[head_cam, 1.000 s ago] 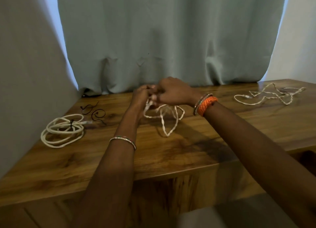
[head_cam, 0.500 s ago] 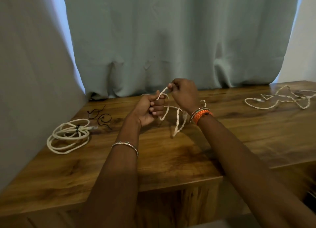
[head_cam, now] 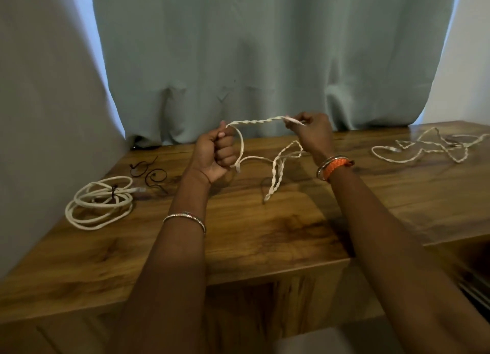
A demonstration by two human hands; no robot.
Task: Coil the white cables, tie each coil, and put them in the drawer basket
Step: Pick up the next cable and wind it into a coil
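Hands are now drawing apart above the desk [head_cam: 265, 234], where a second ago they were bunched together over the same cable. The left hand [head_cam: 214, 154] is closing in a fist round the twisted white cable [head_cam: 254, 121], and the right hand [head_cam: 313, 130] is pinching its far end between thumb and fingers, so a short twisted stretch is running nearly taut between them. The remainder of that cable is hanging from the hands in a loose loop, its lowest twist reaching down to the desk. Since half a second ago the span has been lengthening and levelling out, which suggests the person is stretching out the kinks before winding this one into a coil.

One coiled cable [head_cam: 99, 202] is already lying tied with a dark tie at the desk's left side, with spare dark ties [head_cam: 148, 172] just beyond it. Another loose cable [head_cam: 429, 149] is waiting, tangled, at the far right, well apart from the hands. No drawer basket is clearly showing, so by my reckoning roughly one cable of three is finished and none is stowed.
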